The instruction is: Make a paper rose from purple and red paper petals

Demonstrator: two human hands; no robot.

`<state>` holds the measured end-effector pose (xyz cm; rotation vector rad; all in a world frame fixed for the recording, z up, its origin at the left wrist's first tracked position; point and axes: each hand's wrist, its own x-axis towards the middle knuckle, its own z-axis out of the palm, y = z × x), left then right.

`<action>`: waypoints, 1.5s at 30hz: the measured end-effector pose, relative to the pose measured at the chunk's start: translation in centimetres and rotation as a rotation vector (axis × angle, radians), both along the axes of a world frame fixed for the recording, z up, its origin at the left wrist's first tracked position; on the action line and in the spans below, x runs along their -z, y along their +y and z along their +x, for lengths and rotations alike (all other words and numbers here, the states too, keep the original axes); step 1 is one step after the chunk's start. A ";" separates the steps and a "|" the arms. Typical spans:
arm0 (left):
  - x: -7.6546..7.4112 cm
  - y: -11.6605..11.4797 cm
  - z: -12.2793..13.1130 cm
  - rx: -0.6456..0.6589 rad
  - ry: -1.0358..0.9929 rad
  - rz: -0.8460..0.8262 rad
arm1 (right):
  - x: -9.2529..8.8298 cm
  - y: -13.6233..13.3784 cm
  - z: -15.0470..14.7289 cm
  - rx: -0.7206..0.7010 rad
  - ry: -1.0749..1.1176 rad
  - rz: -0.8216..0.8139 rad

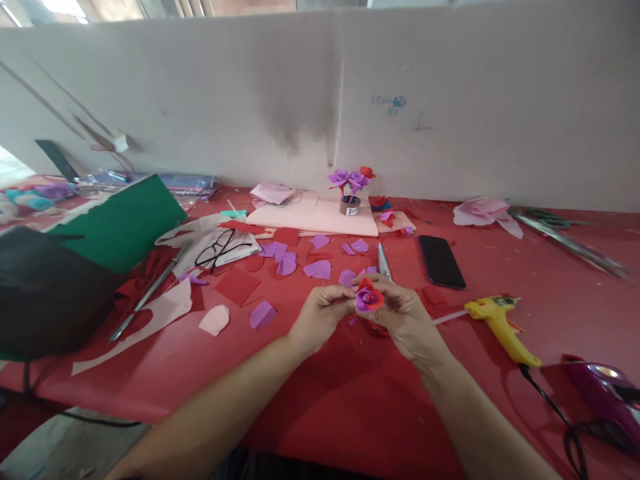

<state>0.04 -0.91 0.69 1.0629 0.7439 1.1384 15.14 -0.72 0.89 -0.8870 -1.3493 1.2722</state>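
A small paper flower [369, 297] with purple and red petals is held between my two hands, above the red table. My left hand [323, 312] pinches its left side with thumb and fingers. On the other side, my right hand [404, 313] has its fingers closed round the flower's edge. Scissors [384, 261] lie just behind the hands, their blades pointing away and their handles partly hidden. Several cut purple petals [317, 269] are scattered behind and to the left. A purple petal [263, 315] and a pale pink petal [215, 321] lie left of my left hand.
To the right are a yellow glue gun [503, 327] with a black cord and a phone [442, 261]. Finished flowers [349, 179] stand in a tape roll [350, 205] on pink sheets [287, 217]. Glasses [220, 250], a green board [125, 223] and a dark bag-like object [55, 293] are left.
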 end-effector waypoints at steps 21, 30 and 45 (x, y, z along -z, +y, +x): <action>-0.5 0.3 -1.4 -0.259 0.180 0.220 | 0.7 -0.5 0.0 0.290 -0.175 0.149; -3.1 -0.5 -2.4 -0.305 0.414 0.409 | -0.2 -1.0 -0.7 0.441 -0.376 0.315; -3.0 -0.3 -2.3 -0.261 0.395 0.302 | 0.2 -0.9 -1.0 0.443 -0.363 0.236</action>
